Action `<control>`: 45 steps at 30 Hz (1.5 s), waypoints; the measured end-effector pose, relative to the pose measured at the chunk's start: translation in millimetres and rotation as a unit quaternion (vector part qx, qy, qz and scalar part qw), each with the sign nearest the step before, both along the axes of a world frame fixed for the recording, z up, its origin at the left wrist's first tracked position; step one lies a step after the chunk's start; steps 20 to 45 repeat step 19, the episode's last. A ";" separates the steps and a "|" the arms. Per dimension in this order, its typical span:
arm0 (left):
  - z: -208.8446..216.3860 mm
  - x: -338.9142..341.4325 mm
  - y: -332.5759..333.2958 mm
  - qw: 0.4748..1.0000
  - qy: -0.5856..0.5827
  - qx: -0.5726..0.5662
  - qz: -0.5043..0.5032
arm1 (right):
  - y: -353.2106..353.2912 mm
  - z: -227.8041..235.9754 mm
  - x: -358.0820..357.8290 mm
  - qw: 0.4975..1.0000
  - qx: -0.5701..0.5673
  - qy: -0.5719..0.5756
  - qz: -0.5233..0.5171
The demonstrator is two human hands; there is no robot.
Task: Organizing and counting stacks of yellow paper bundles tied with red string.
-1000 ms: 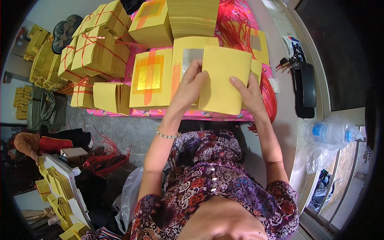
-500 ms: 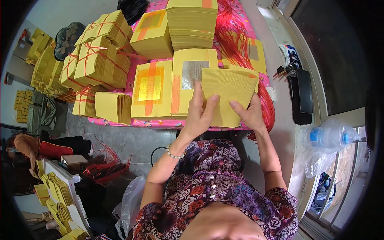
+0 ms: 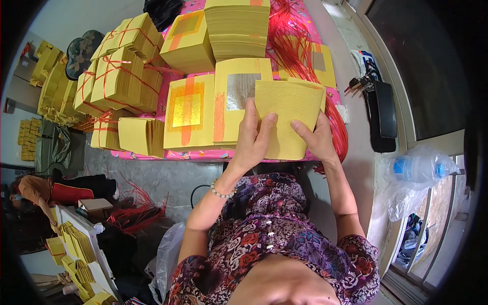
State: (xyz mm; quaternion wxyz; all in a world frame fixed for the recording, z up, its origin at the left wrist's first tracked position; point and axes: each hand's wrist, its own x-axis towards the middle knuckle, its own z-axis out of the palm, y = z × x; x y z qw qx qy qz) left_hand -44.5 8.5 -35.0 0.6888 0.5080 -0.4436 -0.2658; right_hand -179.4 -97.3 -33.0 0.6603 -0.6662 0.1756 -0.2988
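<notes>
A folded wad of yellow textured paper (image 3: 288, 101) stands upright between my hands above the front edge of the pink-covered table. My left hand (image 3: 254, 133) grips its left side, thumb on the near face. On the right side, my right hand (image 3: 319, 138) pinches it with the thumb in front; the other fingers are partly hidden behind. Just left of the wad lies a stack of yellow sheets with a silver square (image 3: 241, 91). Beside that is another stack with a gold square (image 3: 187, 111).
Bundles tied with red string (image 3: 119, 76) are piled at the left. A folded yellow bundle (image 3: 140, 136) stands at the table's corner, and tall paper stacks (image 3: 237, 30) rise at the back. Loose red strings (image 3: 295, 48) trail down the right. A person (image 3: 38, 190) works at far left.
Both hands keep hold of the folded paper, which has shifted only slightly. The whole view has moved a little. At far left, the other person's arm now reaches to the white table.
</notes>
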 end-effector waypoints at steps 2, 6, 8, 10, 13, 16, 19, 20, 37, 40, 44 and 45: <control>0.7 -1.9 -2.0 1.000 0.011 -0.013 0.008 | -0.2 1.1 -1.0 1.000 -0.002 0.003 -0.005; 1.9 -3.3 -7.5 0.999 0.036 -0.029 -0.008 | -2.5 3.3 -2.4 1.000 0.014 -0.006 -0.009; 4.8 -4.6 -8.0 0.996 0.077 -0.032 -0.015 | -3.1 5.3 -2.3 0.999 0.031 -0.021 -0.018; 2.5 -2.4 -9.2 0.997 0.076 -0.023 -0.021 | -3.9 6.9 -2.7 0.998 0.029 0.030 -0.037; 0.4 -1.2 -11.2 0.997 0.067 -0.009 -0.024 | -8.1 7.7 -4.5 0.998 0.017 0.030 -0.044; -0.8 -2.0 -12.1 0.998 0.057 -0.001 -0.026 | -17.6 7.7 -5.2 0.996 0.027 -0.013 -0.079; -3.2 -1.2 -13.4 0.997 0.061 0.014 -0.050 | -20.4 8.4 -9.7 0.996 0.026 0.014 -0.080; -3.2 -1.2 -13.4 0.997 0.061 0.014 -0.050 | -20.4 8.4 -9.7 0.996 0.026 0.014 -0.080; -3.2 -1.2 -13.4 0.997 0.061 0.014 -0.050 | -20.4 8.4 -9.7 0.996 0.026 0.014 -0.080; -3.2 -1.2 -13.4 0.997 0.061 0.014 -0.050 | -20.4 8.4 -9.7 0.996 0.026 0.014 -0.080; -3.2 -1.2 -13.4 0.997 0.061 0.014 -0.050 | -20.4 8.4 -9.7 0.996 0.026 0.014 -0.080; -3.2 -1.2 -13.4 0.997 0.061 0.014 -0.050 | -20.4 8.4 -9.7 0.996 0.026 0.014 -0.080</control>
